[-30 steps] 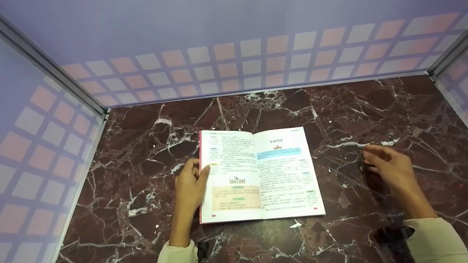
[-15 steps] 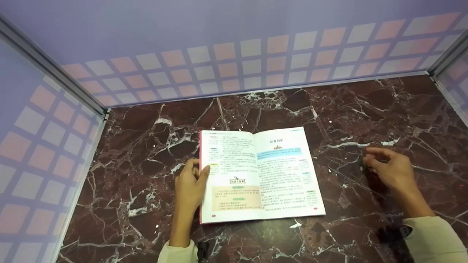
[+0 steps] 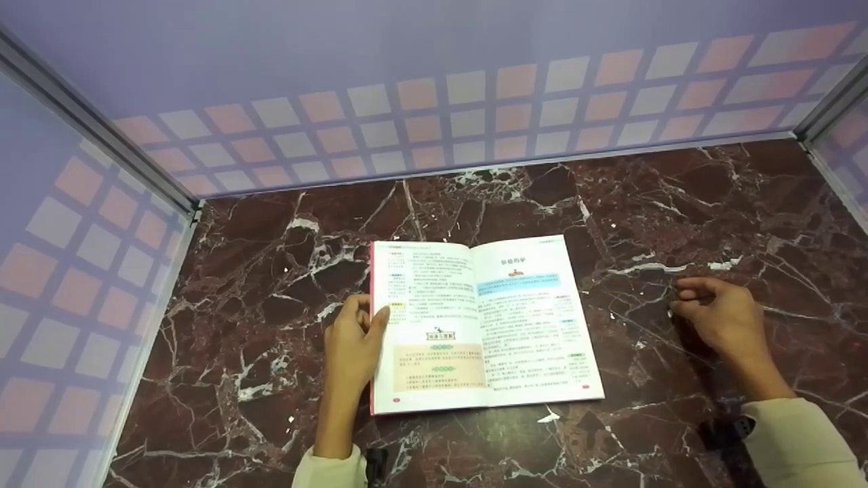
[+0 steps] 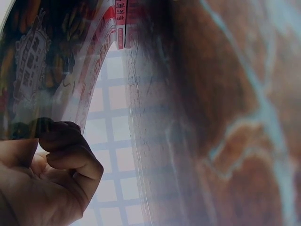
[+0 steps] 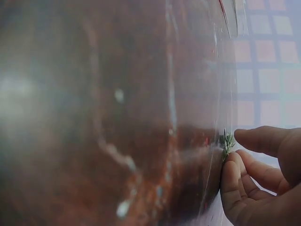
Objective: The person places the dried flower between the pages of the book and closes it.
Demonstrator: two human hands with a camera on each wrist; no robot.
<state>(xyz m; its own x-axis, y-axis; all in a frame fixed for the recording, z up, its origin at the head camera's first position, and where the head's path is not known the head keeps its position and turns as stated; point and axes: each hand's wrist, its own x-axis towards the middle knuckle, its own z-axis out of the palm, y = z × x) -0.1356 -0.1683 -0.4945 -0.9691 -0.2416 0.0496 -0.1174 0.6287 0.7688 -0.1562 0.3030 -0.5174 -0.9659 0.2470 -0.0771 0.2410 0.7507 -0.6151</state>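
An open book (image 3: 525, 332) with printed pages lies on the marble table. At its left edge my left hand (image 3: 352, 339) grips it, thumb over the page margin and fingers under the cover. From below, the left wrist view shows the dark, glossy cover (image 4: 37, 66) above the bent fingers. To the right of the book, my right hand (image 3: 729, 325) is low over the table, fingers bent. Between its thumb and fingertips is a small dark green object (image 5: 228, 141); its kind does not show, and in the head view the fingers hide most of it.
Brown-red marble with white veins forms the tabletop (image 3: 271, 325). A lilac panel (image 3: 420, 61) with pink and white squares stands along the back, and similar panels close off both sides. Small white flecks (image 3: 548, 415) show on the surface.
My right hand has shifted slightly toward me and its thumb has turned, so less of the small dark object shows in the head view. The left hand and book have stayed put.
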